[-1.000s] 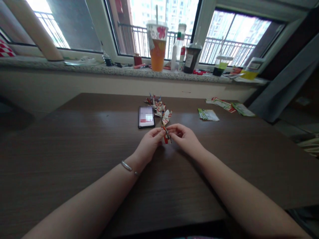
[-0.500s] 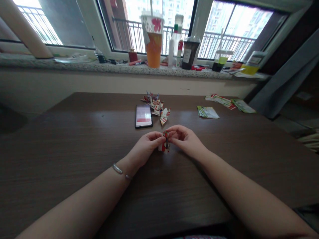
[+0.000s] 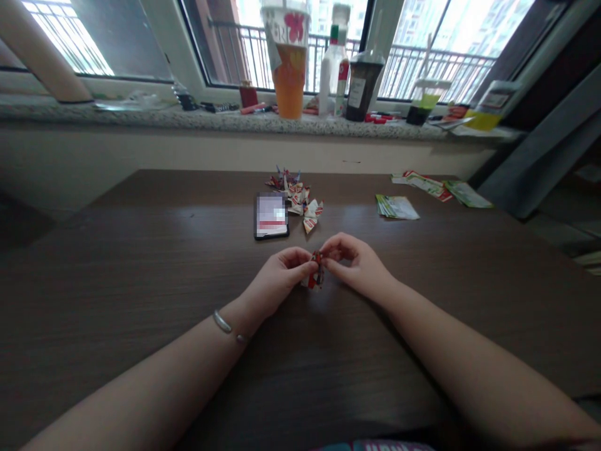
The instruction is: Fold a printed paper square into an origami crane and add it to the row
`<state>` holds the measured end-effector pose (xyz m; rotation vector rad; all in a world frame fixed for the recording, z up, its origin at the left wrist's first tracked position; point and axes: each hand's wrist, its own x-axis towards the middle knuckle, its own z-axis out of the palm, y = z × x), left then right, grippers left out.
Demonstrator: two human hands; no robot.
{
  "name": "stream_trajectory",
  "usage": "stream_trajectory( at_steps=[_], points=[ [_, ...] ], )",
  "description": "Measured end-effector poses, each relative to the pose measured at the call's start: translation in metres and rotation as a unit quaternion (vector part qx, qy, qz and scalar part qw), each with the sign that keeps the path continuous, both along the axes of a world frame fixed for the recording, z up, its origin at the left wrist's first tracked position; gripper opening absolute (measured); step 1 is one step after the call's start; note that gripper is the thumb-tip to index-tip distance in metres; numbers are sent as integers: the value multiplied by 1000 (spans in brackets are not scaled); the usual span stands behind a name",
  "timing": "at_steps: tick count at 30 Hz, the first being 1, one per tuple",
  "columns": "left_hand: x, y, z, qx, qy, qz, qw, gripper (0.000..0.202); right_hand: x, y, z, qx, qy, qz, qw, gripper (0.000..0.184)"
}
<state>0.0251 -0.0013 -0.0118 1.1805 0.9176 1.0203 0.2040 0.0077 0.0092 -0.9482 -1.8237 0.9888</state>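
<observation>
A small folded paper piece (image 3: pixel 317 270), red and white, stands between my two hands just above the dark wooden table (image 3: pixel 141 263). My left hand (image 3: pixel 277 285) pinches it from the left with curled fingers; a silver bracelet circles that wrist. From the right, my right hand (image 3: pixel 359 266) pinches the same piece with thumb and forefinger. Behind them lies a small heap of finished folded paper figures (image 3: pixel 295 197) next to a phone (image 3: pixel 271 215) lying flat.
Stacks of printed paper slips (image 3: pixel 397 207) and leaflets (image 3: pixel 441 188) lie at the table's far right. The stone windowsill (image 3: pixel 141 119) carries an orange drink cup (image 3: pixel 288 69), a white bottle (image 3: pixel 334 66), a dark drink cup (image 3: pixel 361 84) and small clutter.
Both hands stay pinched on the paper piece and have shifted slightly while working it. The view has tilted down a little.
</observation>
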Motion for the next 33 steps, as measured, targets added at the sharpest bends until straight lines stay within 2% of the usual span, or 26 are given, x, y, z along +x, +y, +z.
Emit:
stream_trajectory(
  at_steps=[8, 13, 21, 28, 33],
  points=[
    [-1, 1, 0, 12, 52, -20, 998, 25, 3, 7, -5, -90, 18, 40, 995, 11],
    [-2, 2, -1, 25, 41, -37, 998, 25, 0, 8, -8, -105, 49, 41, 992, 8],
    [2, 1, -3, 31, 41, -30, 998, 26, 4, 12, -3, -139, 48, 62, 987, 19],
    [2, -1, -5, 54, 62, -33, 996, 25, 9, 8, 2, -79, -68, 16, 994, 9],
    [4, -4, -2, 53, 77, -33, 995, 24, 15, 2, 13, 57, -174, 23, 983, 9]
  ],
)
